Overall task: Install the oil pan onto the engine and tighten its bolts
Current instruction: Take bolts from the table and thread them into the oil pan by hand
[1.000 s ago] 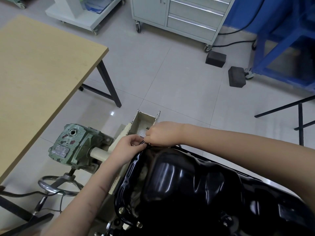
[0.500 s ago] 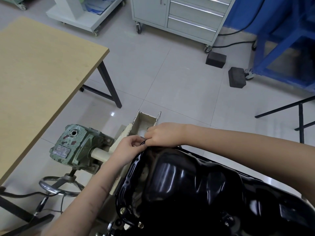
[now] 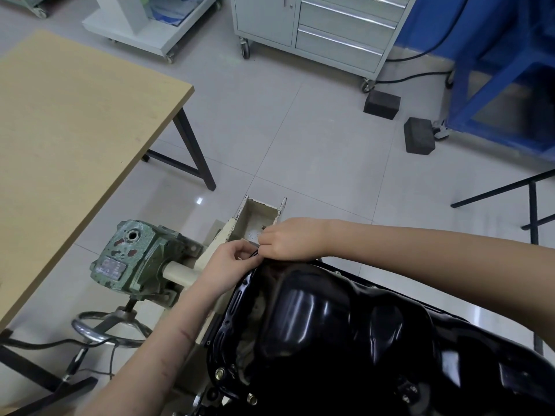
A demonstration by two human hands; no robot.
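Note:
The glossy black oil pan lies bottom-up on the engine at the lower right. Bolts sit in its near left flange. Both my hands meet at the pan's far left corner. My left hand has its fingers curled at the flange edge. My right hand pinches something small at the same corner; the fingers hide what it is. The engine under the pan is mostly hidden.
A green gearbox with a chrome handwheel belongs to the cream engine stand at left. A wooden table is further left. A grey drawer cabinet, two black blocks and a blue frame stand beyond.
Both hands stay at the pan's far left corner with only slight finger motion. The view has shifted a little.

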